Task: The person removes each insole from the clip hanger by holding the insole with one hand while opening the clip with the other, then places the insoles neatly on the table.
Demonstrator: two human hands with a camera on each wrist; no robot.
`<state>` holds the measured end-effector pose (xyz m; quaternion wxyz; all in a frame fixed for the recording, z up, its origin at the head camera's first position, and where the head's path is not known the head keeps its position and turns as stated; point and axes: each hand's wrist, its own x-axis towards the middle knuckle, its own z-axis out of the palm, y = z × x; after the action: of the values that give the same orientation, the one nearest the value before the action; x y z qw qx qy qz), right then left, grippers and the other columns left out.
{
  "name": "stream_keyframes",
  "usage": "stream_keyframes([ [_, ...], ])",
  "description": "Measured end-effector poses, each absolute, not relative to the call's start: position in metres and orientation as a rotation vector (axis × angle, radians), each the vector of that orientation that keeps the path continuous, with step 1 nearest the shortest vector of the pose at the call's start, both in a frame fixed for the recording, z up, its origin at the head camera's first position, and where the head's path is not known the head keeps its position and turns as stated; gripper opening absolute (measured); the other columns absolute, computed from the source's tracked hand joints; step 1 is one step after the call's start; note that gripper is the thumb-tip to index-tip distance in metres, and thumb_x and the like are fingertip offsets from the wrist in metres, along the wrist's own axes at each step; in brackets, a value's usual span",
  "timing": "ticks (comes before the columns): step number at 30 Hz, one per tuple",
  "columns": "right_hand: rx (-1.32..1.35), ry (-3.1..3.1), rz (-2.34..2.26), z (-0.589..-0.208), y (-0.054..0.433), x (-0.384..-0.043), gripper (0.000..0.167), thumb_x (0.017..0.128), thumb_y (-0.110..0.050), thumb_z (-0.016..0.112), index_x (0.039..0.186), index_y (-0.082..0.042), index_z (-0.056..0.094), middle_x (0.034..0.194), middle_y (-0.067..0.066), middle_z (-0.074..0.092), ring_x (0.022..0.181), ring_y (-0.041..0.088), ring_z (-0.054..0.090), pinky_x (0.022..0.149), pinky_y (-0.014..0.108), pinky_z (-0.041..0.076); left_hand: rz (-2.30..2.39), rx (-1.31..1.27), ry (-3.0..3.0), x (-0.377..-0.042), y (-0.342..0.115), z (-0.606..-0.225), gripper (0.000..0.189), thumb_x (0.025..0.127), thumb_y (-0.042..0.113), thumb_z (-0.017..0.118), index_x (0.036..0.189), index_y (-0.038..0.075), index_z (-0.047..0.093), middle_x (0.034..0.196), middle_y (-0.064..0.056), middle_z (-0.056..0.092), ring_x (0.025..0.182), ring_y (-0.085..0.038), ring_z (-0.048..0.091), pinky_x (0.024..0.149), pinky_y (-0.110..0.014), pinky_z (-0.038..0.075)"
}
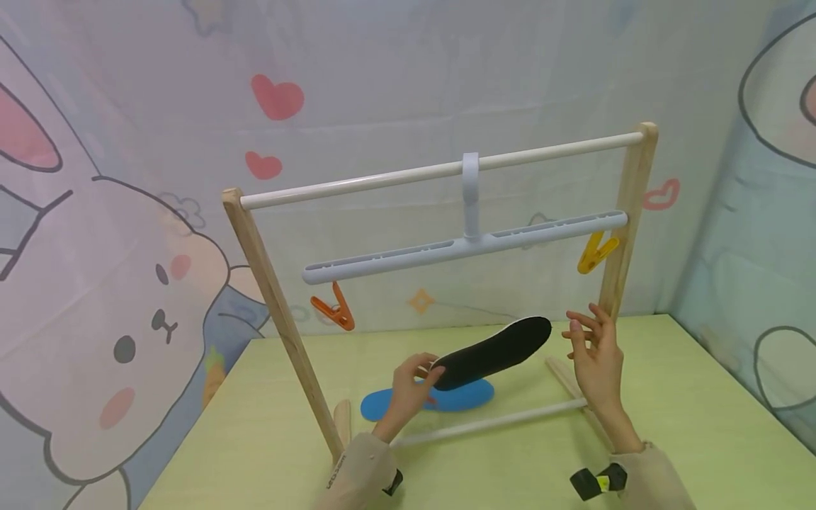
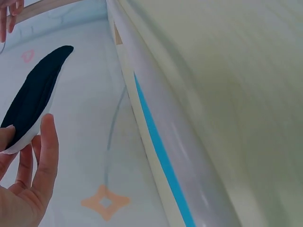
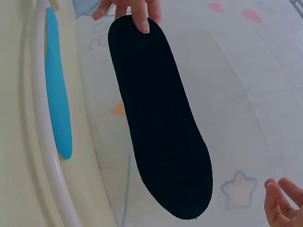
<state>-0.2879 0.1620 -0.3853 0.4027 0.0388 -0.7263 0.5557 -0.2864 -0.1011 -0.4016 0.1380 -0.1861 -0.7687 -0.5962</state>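
My left hand [image 1: 406,393] pinches one end of a black shoe insole [image 1: 496,354] between thumb and fingers, holding it above the table. A pale underside shows along the insole's edge in the left wrist view. My right hand [image 1: 599,365] is raised just right of the insole's far end, fingers loosely bent and apart from it. A blue insole [image 1: 470,395] lies on the table behind the rack's lower bar, partly hidden by the left hand and the black insole. Above hangs a white hanger [image 1: 414,255] with an orange clip [image 1: 344,316] at its left and a yellow clip [image 1: 594,256] at its right.
The hanger hooks over the white top rod [image 1: 382,180] of a wooden rack. Its left post [image 1: 274,304] and right post [image 1: 627,205] flank both hands. A white lower bar [image 1: 491,423] crosses near the pale green table [image 1: 229,432]. A printed curtain [image 1: 395,85] stands behind.
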Motion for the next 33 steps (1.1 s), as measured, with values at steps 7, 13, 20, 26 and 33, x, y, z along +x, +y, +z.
stream_keyframes([
  [7,0.084,-1.839,1.419,-0.388,0.160,-0.287,0.040,0.092,-0.016,0.048,0.129,-0.006,0.038,0.102,-0.007,0.060,0.071,-0.006,0.057,0.049,0.011,0.045,-1.642,-0.499,-2.097,-0.284,-0.104,-0.393,0.016,0.079,-0.003,0.061,0.093,-0.011,0.059,0.079,-0.027,0.055,0.066,-0.038,0.055,0.041,-0.047,0.047],
  [13,0.083,-1.853,1.408,-0.391,0.159,-0.287,0.040,0.092,-0.016,0.047,0.129,-0.007,0.037,0.105,0.001,0.061,0.071,-0.008,0.056,0.049,0.014,0.046,-1.590,-0.493,-2.050,-0.284,-0.108,-0.389,0.016,0.079,-0.002,0.062,0.092,-0.010,0.060,0.077,-0.025,0.055,0.065,-0.035,0.056,0.039,-0.043,0.047],
  [20,0.108,-1.849,1.389,-0.391,0.157,-0.285,0.040,0.092,-0.013,0.046,0.130,-0.006,0.037,0.105,0.003,0.061,0.071,-0.011,0.055,0.049,0.013,0.046,-1.599,-0.497,-2.060,-0.285,-0.113,-0.387,0.015,0.080,0.000,0.062,0.092,-0.009,0.061,0.079,-0.024,0.055,0.067,-0.032,0.057,0.042,-0.045,0.048],
  [26,0.107,-1.852,1.391,-0.392,0.157,-0.286,0.040,0.092,-0.013,0.046,0.130,-0.007,0.037,0.105,0.003,0.061,0.072,-0.009,0.055,0.050,0.011,0.045,-1.658,-0.486,-2.041,-0.284,-0.114,-0.383,0.015,0.080,-0.001,0.061,0.093,-0.009,0.061,0.079,-0.024,0.055,0.066,-0.028,0.057,0.042,-0.044,0.048],
  [33,0.233,-1.763,1.424,-0.398,0.160,-0.290,0.041,0.092,-0.019,0.047,0.130,-0.007,0.037,0.107,0.014,0.061,0.072,-0.008,0.056,0.048,0.009,0.043,-1.732,-0.478,-2.000,-0.281,-0.118,-0.375,0.015,0.079,-0.002,0.061,0.091,-0.011,0.061,0.078,-0.027,0.054,0.062,-0.017,0.057,0.045,-0.045,0.049],
])
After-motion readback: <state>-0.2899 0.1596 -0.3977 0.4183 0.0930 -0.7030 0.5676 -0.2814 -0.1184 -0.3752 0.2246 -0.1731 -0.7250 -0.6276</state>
